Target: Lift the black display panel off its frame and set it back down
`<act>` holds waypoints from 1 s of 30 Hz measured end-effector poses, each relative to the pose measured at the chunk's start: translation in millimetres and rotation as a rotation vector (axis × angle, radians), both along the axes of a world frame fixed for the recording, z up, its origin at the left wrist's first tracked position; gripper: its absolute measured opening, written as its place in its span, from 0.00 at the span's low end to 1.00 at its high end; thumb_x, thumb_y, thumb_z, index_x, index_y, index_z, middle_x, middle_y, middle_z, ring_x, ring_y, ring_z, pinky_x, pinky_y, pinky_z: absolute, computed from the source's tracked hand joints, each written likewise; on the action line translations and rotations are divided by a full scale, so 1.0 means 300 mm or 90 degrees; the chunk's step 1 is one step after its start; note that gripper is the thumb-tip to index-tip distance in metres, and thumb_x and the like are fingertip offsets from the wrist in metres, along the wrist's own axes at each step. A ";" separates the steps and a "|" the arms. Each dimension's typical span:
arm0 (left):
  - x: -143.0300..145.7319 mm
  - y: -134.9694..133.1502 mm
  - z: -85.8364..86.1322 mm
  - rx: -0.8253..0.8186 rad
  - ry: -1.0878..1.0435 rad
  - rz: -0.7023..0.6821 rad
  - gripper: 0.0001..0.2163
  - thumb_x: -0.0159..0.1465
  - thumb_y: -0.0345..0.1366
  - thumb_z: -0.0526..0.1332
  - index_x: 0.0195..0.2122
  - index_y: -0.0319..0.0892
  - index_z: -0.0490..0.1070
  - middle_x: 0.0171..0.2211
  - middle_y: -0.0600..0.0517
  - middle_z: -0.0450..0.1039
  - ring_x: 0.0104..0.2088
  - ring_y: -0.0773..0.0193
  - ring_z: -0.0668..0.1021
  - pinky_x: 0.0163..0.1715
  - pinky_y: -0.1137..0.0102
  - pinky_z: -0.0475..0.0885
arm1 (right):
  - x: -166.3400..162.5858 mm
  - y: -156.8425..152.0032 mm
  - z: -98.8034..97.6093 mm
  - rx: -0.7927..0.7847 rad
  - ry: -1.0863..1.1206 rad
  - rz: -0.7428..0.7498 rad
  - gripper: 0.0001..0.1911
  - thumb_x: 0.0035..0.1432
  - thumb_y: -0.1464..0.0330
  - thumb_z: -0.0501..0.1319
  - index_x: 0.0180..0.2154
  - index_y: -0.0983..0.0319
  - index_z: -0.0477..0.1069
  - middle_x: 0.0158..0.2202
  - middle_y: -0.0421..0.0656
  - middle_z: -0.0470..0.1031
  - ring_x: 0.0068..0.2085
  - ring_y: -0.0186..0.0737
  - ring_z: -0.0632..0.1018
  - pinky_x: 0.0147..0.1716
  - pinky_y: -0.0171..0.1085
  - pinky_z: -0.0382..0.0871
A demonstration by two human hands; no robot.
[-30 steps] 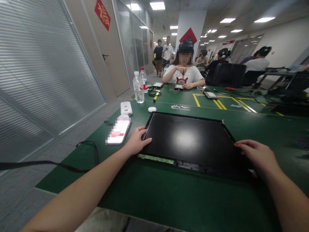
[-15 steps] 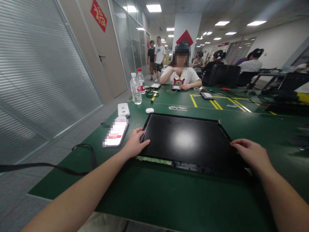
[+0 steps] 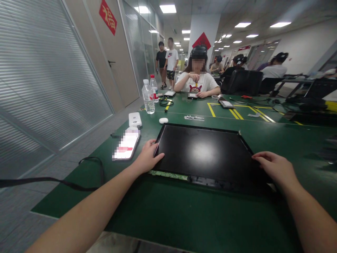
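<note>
A black display panel (image 3: pixel 200 147) lies face up in front of me on the green table (image 3: pixel 168 214), a ceiling light mirrored in its screen. A strip of green circuit board (image 3: pixel 168 175) shows along its near edge. My left hand (image 3: pixel 150 156) grips the panel's left edge, the thumb on top and the fingers at the side. At the right edge, my right hand (image 3: pixel 273 167) has thumb and fingers pinched on the rim. Part of the panel's near right corner is dark and hard to make out.
Left of the panel lie a lit phone (image 3: pixel 127 144) and a white power bank (image 3: pixel 135 119). A small white case (image 3: pixel 163 120) sits beyond the panel. Two water bottles (image 3: pixel 149 98) stand farther back. Across the table a person (image 3: pixel 197 80) handles a small device.
My hands and the panel stay nearly still. In the background, two walking people have come closer and shifted slightly left.
</note>
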State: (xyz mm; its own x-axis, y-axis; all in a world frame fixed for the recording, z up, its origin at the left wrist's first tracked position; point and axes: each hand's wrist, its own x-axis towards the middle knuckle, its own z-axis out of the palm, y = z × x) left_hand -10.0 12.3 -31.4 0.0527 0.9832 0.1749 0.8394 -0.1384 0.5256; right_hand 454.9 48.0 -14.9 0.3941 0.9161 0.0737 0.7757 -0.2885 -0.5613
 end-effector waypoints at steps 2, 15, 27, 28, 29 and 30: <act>0.000 -0.002 0.007 0.000 0.005 -0.007 0.21 0.61 0.43 0.62 0.52 0.38 0.73 0.62 0.36 0.62 0.63 0.41 0.67 0.64 0.50 0.61 | 0.001 0.000 0.000 0.003 0.005 -0.001 0.15 0.43 0.56 0.58 0.29 0.56 0.79 0.30 0.43 0.81 0.34 0.49 0.79 0.37 0.44 0.65; -0.062 -0.039 0.106 -0.066 0.066 -0.205 0.28 0.54 0.50 0.71 0.56 0.51 0.75 0.66 0.46 0.64 0.66 0.43 0.64 0.64 0.48 0.60 | -0.009 -0.004 0.014 -0.017 -0.006 0.005 0.15 0.44 0.56 0.58 0.29 0.56 0.79 0.31 0.44 0.81 0.34 0.49 0.78 0.36 0.44 0.65; -0.089 -0.038 0.135 -0.125 0.082 -0.255 0.23 0.56 0.45 0.70 0.55 0.58 0.75 0.66 0.52 0.65 0.67 0.47 0.63 0.63 0.52 0.61 | -0.004 0.005 -0.007 -0.018 0.004 0.006 0.16 0.44 0.68 0.55 0.33 0.57 0.79 0.37 0.45 0.82 0.39 0.47 0.78 0.38 0.42 0.66; -0.089 -0.039 0.134 -0.124 0.082 -0.256 0.24 0.57 0.45 0.70 0.55 0.58 0.75 0.66 0.52 0.66 0.67 0.47 0.63 0.63 0.52 0.61 | -0.006 0.008 -0.014 -0.006 -0.003 0.017 0.16 0.43 0.69 0.55 0.33 0.57 0.78 0.37 0.44 0.82 0.39 0.47 0.78 0.39 0.42 0.67; -0.088 -0.040 0.134 -0.123 0.081 -0.256 0.24 0.57 0.45 0.70 0.56 0.58 0.74 0.65 0.52 0.66 0.67 0.47 0.64 0.63 0.52 0.61 | -0.008 0.011 -0.022 0.003 -0.005 0.028 0.17 0.42 0.70 0.54 0.33 0.57 0.78 0.36 0.44 0.82 0.39 0.47 0.78 0.39 0.42 0.67; -0.088 -0.041 0.134 -0.121 0.079 -0.257 0.25 0.57 0.44 0.70 0.57 0.58 0.74 0.65 0.51 0.66 0.67 0.47 0.64 0.63 0.52 0.61 | -0.010 0.014 -0.029 0.006 -0.008 0.036 0.17 0.41 0.71 0.54 0.32 0.57 0.78 0.36 0.44 0.82 0.39 0.47 0.78 0.38 0.42 0.68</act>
